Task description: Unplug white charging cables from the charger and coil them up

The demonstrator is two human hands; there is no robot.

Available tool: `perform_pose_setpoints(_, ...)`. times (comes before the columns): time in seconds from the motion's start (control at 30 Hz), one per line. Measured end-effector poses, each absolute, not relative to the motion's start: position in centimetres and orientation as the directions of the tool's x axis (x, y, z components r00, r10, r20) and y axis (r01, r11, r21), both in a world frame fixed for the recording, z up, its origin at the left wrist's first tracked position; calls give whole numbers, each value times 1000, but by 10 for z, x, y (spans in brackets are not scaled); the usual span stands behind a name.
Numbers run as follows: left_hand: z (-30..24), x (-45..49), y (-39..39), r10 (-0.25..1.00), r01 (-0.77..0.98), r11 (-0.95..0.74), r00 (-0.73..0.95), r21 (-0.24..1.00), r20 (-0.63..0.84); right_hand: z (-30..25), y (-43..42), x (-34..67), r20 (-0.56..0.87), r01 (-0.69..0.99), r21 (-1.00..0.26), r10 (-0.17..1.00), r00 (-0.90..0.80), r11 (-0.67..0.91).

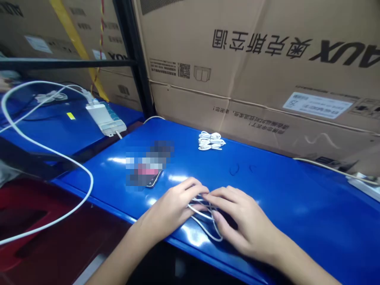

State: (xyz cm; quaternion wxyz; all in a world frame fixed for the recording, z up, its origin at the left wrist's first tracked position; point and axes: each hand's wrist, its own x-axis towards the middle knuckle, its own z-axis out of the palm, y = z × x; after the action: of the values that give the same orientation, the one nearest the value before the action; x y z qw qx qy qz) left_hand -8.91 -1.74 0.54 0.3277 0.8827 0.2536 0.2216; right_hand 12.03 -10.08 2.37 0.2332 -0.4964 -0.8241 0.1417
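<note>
Near the front edge of the blue shelf [285, 206], my left hand [181, 202] curls its fingers around loose loops of a white cable [202, 213]. My right hand [243, 217] meets it from the other side, fingertips and thumb closed on the same loops. One loop hangs below the fingers, over the shelf's edge area. Some of the cable is hidden behind my fingers. Farther back, several bundled white cables [210, 141] lie stacked by the cardboard. Two thin black ties [234, 170] rest on the blue surface beyond my right hand.
A phone [154, 180], partly pixelated, lies left of my hands. A white power strip [105, 118] with a long looping white cord [89, 174] is at the left. Large cardboard boxes [261, 71] stand behind, next to a black metal post [139, 79]. A red stool [26, 221] sits lower left.
</note>
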Motion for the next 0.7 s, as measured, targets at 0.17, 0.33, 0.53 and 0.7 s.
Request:
perform_pose_setpoints(0.17,3,-89,-17,595,314,-655,775,687,212,20,-102,120,215,831,-261,869,-445,491)
perform_pose_setpoints(0.33,4,-90,-19,605,353,-659,773,664,190,11,-94,131,265,776,-352,851,-454,523)
perform_pose_setpoints(0.53,3,-91,-22,505,312,-771,830,555,235,18,-100,133,234,817,-349,887,-399,460)
perform_pose_setpoints(0.7,0,-86,-22,537,404,-800,812,443,228,19,-109,120,166,869,-132,875,-455,477)
